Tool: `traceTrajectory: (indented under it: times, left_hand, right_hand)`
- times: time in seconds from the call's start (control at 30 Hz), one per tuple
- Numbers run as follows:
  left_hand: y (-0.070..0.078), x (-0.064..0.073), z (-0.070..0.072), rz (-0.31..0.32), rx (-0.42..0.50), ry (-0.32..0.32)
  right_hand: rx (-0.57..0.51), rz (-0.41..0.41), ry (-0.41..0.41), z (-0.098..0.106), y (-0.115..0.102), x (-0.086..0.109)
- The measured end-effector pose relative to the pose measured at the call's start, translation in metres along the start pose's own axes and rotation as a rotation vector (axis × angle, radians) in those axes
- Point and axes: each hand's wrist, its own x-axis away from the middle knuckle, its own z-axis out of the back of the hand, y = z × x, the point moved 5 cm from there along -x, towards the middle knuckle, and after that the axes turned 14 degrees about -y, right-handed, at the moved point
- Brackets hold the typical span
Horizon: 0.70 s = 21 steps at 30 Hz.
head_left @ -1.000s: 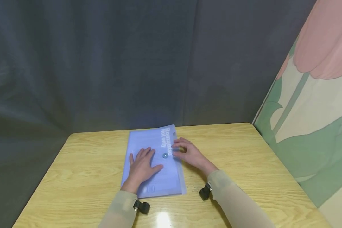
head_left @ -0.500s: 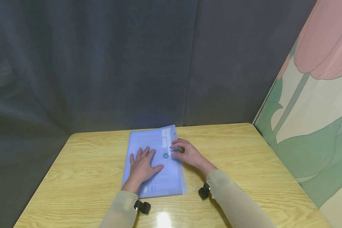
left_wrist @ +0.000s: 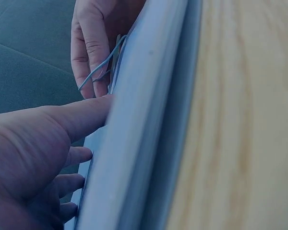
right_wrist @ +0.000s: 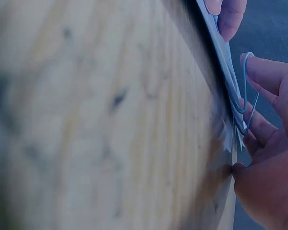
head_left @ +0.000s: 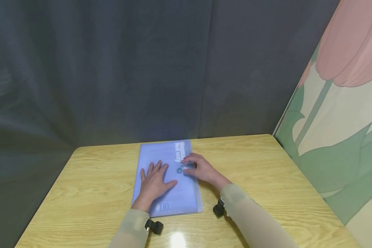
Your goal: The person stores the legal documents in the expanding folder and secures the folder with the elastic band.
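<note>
A translucent blue-purple document folder point(head_left: 184, 194) with white lettering lies on the table, papers faintly visible inside. My left hand point(head_left: 154, 184) is spread over its front, fingers straight and thumb pointing toward the round blue button point(head_left: 179, 170). At the folder's right side, just right of the button, my right hand point(head_left: 201, 168) has thumb and fingers curled around a thin elastic cord point(right_wrist: 244, 81). That blue-grey cord forms a stretched loop at the fingertips in both wrist views. In the head view the cord is too fine to trace.
The wood-grain table point(head_left: 90, 193) extends around the folder on both sides. A dark curtain point(head_left: 142, 69) hangs behind its far edge. At the right stands a wall panel point(head_left: 338, 137) with a painted tulip.
My right hand has moved slightly left, bringing its fingertips closer to the button. The folder's raised upper right corner has come down a little. My left hand stays in place.
</note>
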Motion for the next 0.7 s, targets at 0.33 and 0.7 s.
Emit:
traceTrajectory:
  times: [0.33, 0.7]
  left_hand:
    - [0.000, 0.001, 0.001, -0.002, -0.002, -0.008]
    - [-0.002, -0.001, 0.002, -0.007, -0.002, -0.003]
  right_hand:
    - [0.133, 0.015, -0.027, -0.002, -0.009, -0.005]
    - [0.203, -0.092, -0.043, -0.004, -0.013, -0.010]
